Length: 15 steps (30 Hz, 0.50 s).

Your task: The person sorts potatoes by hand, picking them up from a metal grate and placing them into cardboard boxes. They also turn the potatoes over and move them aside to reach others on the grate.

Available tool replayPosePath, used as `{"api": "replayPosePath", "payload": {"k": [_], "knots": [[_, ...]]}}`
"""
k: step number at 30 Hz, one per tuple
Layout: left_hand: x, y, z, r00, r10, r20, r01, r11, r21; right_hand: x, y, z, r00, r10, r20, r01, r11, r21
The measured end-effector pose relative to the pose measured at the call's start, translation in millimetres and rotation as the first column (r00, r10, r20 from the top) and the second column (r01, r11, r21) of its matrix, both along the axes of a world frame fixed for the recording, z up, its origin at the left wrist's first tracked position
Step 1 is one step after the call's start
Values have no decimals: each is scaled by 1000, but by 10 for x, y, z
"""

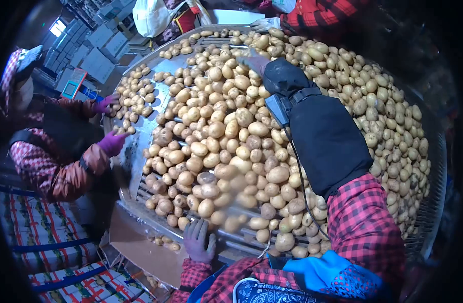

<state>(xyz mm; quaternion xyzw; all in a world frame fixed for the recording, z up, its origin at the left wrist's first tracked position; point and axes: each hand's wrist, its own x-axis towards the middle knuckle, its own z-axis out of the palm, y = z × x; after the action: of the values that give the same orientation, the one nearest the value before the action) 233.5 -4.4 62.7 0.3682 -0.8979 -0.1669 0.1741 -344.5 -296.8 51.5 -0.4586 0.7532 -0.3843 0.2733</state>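
Note:
A large heap of potatoes (243,117) covers the slatted metal sorting table (163,92) in front of me. My left hand (198,242), in a purple-grey glove, lies on the near rim with its fingers apart, just below a few potatoes and holding nothing. Stretched far across the heap, my right hand (255,62) touches potatoes near the back; its gloved fingers look extended, and no potato shows in its grasp. A black sleeve cover (325,139) wraps my right forearm, with a small grey device (278,110) strapped near the wrist and a thin cable running from it.
On the left, a co-worker's purple-gloved hands (111,143) are at the table edge beside loose potatoes. Another person's gloved hand (265,24) rests at the far edge. A cardboard box (145,252) stands below the near rim, and stacked printed cartons (44,227) fill the lower left.

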Motion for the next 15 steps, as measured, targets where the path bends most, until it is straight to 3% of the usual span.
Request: {"api": "replayPosePath", "payload": {"k": [1, 2, 4, 6, 8, 9, 10, 11, 12, 13, 15], "knots": [[-23, 27, 25, 1000, 12, -3, -12, 1000, 1, 385, 302, 299, 995, 42, 93, -45, 999, 29], [-7, 45, 15, 1000, 9, -13, -9, 1000, 5, 756, 605, 587, 993, 121, -5, -118, 971, 208], [-6, 55, -58, 998, 8, -65, -10, 1000, -19, 1262, 968, 594, 918, -10, -396, 121, 959, 257], [-4, 27, -72, 995, 11, -98, -15, 999, -42, 1379, 1260, 680, 913, 201, -356, -57, 925, 375], [10, 71, -102, 984, 1, -178, -18, 996, -92, 1237, 1706, 350, 908, 412, -75, -405, 910, 93], [22, 92, -148, 983, 5, -184, -23, 995, -93, 1547, 2136, 940, 943, 332, -27, -317, 920, 230], [27, 106, -165, 982, 15, -189, -33, 995, -94, 1565, 2511, 1133, 952, 285, 107, -304, 917, 259], [23, 129, -123, 981, 23, -192, -41, 995, -92, 1663, 2939, 1433, 956, 253, 147, -272, 954, 123], [35, 119, -89, 981, 30, -193, -50, 994, -98, 1435, 3302, 1228, 980, 168, 106, -160, 984, -76], [50, 91, -115, 979, 26, -204, -51, 992, -115, 1235, 3670, 1262, 994, -10, -107, -4, 992, -126], [62, 50, -134, 977, 36, -209, -64, 990, -127, 1016, 4330, 1407, 897, -367, -245, 276, 900, -336]]}}
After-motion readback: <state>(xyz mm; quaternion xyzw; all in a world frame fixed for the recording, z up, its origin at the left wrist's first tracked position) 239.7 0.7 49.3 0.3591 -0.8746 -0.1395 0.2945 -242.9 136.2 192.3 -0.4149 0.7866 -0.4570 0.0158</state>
